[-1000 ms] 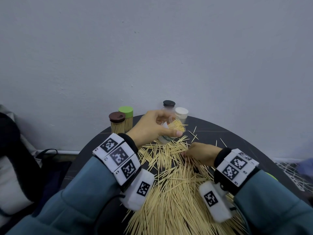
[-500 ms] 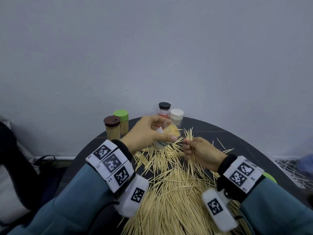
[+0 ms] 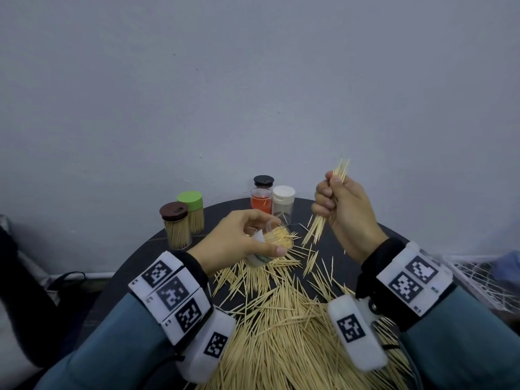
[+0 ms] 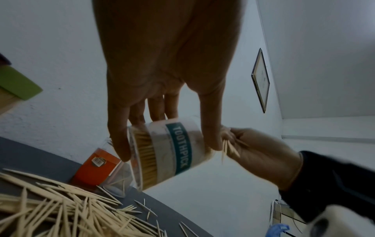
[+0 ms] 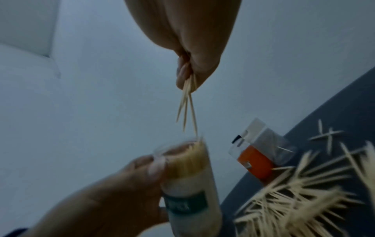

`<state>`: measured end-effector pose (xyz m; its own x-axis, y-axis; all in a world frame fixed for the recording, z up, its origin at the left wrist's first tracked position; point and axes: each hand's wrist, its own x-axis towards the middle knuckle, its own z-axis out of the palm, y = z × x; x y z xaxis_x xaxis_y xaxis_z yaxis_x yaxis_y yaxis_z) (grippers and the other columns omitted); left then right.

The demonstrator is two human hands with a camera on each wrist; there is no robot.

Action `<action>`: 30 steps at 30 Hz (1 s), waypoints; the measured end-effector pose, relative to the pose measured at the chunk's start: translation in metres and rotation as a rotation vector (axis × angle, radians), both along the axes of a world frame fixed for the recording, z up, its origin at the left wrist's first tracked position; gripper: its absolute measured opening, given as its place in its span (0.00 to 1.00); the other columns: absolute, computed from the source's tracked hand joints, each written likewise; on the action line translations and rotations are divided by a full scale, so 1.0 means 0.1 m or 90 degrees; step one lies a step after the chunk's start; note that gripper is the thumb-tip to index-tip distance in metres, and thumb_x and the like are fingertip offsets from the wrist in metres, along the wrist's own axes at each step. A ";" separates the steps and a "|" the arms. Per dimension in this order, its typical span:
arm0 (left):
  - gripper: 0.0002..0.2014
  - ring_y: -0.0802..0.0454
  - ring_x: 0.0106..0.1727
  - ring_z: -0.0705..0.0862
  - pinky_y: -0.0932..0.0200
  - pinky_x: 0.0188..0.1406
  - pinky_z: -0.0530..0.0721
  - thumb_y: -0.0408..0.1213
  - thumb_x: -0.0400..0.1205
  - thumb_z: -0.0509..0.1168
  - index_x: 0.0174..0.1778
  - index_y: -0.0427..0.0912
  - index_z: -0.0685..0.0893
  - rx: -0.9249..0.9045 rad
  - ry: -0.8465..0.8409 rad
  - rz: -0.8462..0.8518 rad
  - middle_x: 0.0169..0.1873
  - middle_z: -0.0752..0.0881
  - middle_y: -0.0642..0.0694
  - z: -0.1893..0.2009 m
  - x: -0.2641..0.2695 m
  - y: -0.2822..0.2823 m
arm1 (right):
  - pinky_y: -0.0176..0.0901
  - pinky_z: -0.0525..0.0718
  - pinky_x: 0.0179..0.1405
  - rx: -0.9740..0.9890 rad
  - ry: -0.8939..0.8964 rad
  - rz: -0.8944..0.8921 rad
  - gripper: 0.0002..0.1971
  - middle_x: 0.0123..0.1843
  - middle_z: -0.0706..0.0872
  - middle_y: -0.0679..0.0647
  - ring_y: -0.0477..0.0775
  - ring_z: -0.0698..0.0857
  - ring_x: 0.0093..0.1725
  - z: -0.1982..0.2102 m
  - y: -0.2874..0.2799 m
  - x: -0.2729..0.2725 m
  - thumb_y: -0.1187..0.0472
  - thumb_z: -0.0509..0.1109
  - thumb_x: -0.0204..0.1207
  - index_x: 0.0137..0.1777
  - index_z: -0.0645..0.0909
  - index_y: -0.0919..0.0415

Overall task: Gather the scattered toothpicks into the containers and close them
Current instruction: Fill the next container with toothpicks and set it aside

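My left hand (image 3: 244,243) grips an open clear toothpick container (image 3: 271,244) with a teal "TOOTHPICK" label (image 4: 178,149), tilted toward the right and nearly full of toothpicks. My right hand (image 3: 342,209) is raised to the container's right and pinches a bundle of toothpicks (image 3: 320,226), whose tips hang just above the container's mouth (image 5: 188,149) in the right wrist view. A big pile of loose toothpicks (image 3: 287,319) covers the dark round table (image 3: 135,266) below both hands.
Four closed jars stand at the table's far edge: a brown-lidded one (image 3: 175,225) and a green-lidded one (image 3: 192,211) full of toothpicks, a black-lidded one with an orange label (image 3: 262,195), and a white-lidded one (image 3: 283,204). A grey wall rises behind.
My right hand has risen from the pile with a bundle of toothpicks, up and to the right of the container. My left hand keeps hold of the tilted container.
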<state>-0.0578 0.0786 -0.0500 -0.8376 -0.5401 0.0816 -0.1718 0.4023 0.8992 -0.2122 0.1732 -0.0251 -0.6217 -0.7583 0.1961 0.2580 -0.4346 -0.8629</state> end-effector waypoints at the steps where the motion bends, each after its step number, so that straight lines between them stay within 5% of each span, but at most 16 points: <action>1: 0.26 0.59 0.57 0.84 0.79 0.45 0.79 0.39 0.69 0.79 0.63 0.48 0.82 0.000 -0.004 -0.004 0.55 0.86 0.54 -0.01 -0.01 0.01 | 0.28 0.63 0.18 -0.022 0.005 -0.008 0.12 0.29 0.65 0.49 0.39 0.64 0.20 0.05 0.01 0.00 0.63 0.45 0.88 0.45 0.67 0.59; 6: 0.24 0.62 0.49 0.87 0.71 0.43 0.81 0.39 0.69 0.78 0.62 0.47 0.83 0.075 -0.021 -0.060 0.51 0.88 0.52 -0.02 -0.04 0.08 | 0.28 0.66 0.20 -0.066 0.035 -0.017 0.12 0.30 0.66 0.49 0.39 0.65 0.21 0.06 0.00 0.14 0.62 0.45 0.88 0.46 0.67 0.58; 11: 0.26 0.50 0.55 0.87 0.50 0.56 0.85 0.42 0.66 0.79 0.59 0.43 0.84 0.151 0.008 -0.068 0.55 0.88 0.41 -0.02 -0.05 0.12 | 0.30 0.73 0.25 -0.019 0.115 0.038 0.11 0.31 0.68 0.49 0.40 0.69 0.24 -0.12 -0.04 0.28 0.63 0.45 0.87 0.47 0.68 0.57; 16: 0.34 0.48 0.59 0.86 0.47 0.59 0.85 0.45 0.62 0.81 0.65 0.45 0.82 0.167 0.032 -0.062 0.59 0.87 0.42 -0.01 -0.04 0.08 | 0.35 0.85 0.36 0.002 0.226 0.083 0.10 0.35 0.79 0.50 0.43 0.84 0.35 -0.08 0.02 0.29 0.61 0.47 0.87 0.48 0.70 0.57; 20: 0.35 0.45 0.60 0.86 0.44 0.62 0.83 0.48 0.59 0.79 0.63 0.43 0.82 0.195 0.066 -0.053 0.58 0.88 0.41 0.01 -0.03 0.09 | 0.32 0.84 0.41 0.014 0.278 0.123 0.10 0.45 0.87 0.52 0.42 0.88 0.43 -0.11 0.07 0.30 0.61 0.47 0.87 0.51 0.70 0.60; 24: 0.28 0.48 0.59 0.87 0.49 0.57 0.84 0.39 0.68 0.78 0.64 0.44 0.81 0.217 0.102 -0.048 0.57 0.88 0.43 0.04 -0.02 0.09 | 0.28 0.82 0.47 0.039 0.305 0.139 0.13 0.52 0.88 0.53 0.40 0.87 0.50 -0.19 0.08 0.35 0.61 0.48 0.87 0.53 0.75 0.59; 30: 0.28 0.50 0.59 0.87 0.51 0.55 0.85 0.39 0.67 0.76 0.65 0.44 0.81 0.212 0.106 -0.049 0.57 0.89 0.46 0.04 -0.02 0.06 | 0.28 0.83 0.48 0.116 0.331 0.165 0.11 0.56 0.85 0.49 0.39 0.86 0.49 -0.18 0.04 0.29 0.61 0.55 0.84 0.48 0.80 0.57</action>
<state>-0.0597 0.0848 -0.0464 -0.8669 -0.4959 0.0507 0.0075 0.0889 0.9960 -0.1830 0.1770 -0.0429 -0.2699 -0.9222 0.2771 -0.1402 -0.2471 -0.9588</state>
